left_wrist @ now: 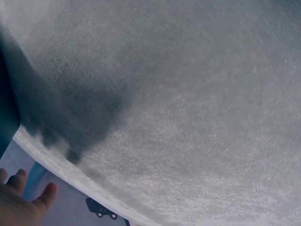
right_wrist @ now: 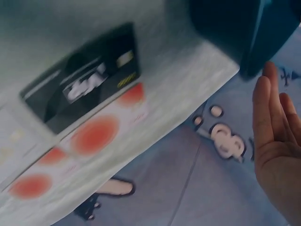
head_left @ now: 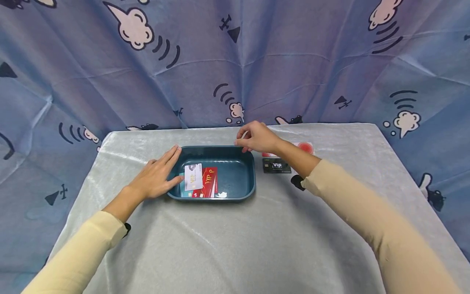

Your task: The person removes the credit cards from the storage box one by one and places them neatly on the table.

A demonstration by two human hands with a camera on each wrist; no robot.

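Observation:
A dark teal rectangular tray (head_left: 235, 199) holds several cards: a white VIP card (head_left: 193, 177) overlaps a red VIP card (head_left: 210, 179), with a light blue card (head_left: 185, 193) partly beneath. My left hand (head_left: 156, 175) touches the tray's left rim, fingers extended and thumb over the inside. At the far right corner of the tray hovers my right hand (head_left: 258, 138), its fingers loosely bent in the head view; no card shows in it. In the right wrist view the right hand (right_wrist: 280, 136) has fairly straight fingers near the tray wall (right_wrist: 240, 42).
Right of the tray lies a black Vip card (head_left: 275, 165). Behind it are white cards with red circles (head_left: 305, 147), partly covered by the right forearm. A pale grey cloth (head_left: 205, 245) covers the table, and a patterned blue curtain (head_left: 205, 73) hangs behind.

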